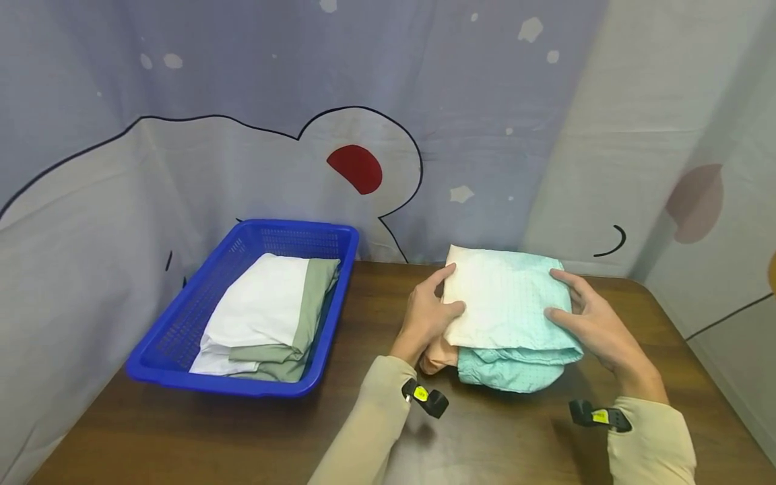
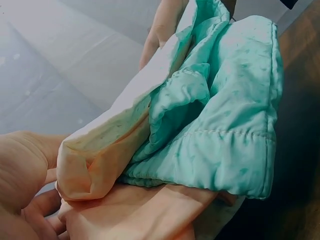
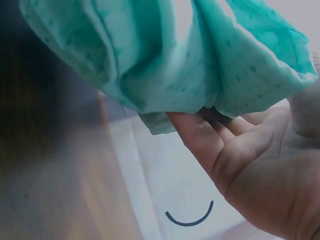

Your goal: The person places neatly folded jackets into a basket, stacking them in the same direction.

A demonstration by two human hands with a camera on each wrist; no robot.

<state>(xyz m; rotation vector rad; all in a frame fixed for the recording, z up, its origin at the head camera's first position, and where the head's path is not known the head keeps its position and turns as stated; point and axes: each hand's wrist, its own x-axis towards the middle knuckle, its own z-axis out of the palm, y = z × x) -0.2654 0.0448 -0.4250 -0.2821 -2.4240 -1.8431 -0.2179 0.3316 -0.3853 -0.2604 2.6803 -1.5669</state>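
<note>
A folded cloth bundle [image 1: 506, 296], pale cream on its left side and teal on its right, is between my two hands at the right of the table. My left hand [image 1: 423, 313] grips its cream edge, thumb on top. On the opposite side my right hand [image 1: 597, 323] holds the teal edge, with thumb and index finger showing on the upper face. The left wrist view shows the layered teal folds [image 2: 215, 150] and a peach fold close to the left palm. In the right wrist view the right fingers [image 3: 197, 135] reach under the teal cloth, their tips hidden.
A blue plastic basket [image 1: 136, 369] stands left on the brown wooden table [image 1: 376, 323]. Inside lies a folded white and green cloth [image 1: 267, 303]. A printed curtain [image 1: 254, 74] hangs behind the table and along its right side. Each wrist wears a strap with a small black device.
</note>
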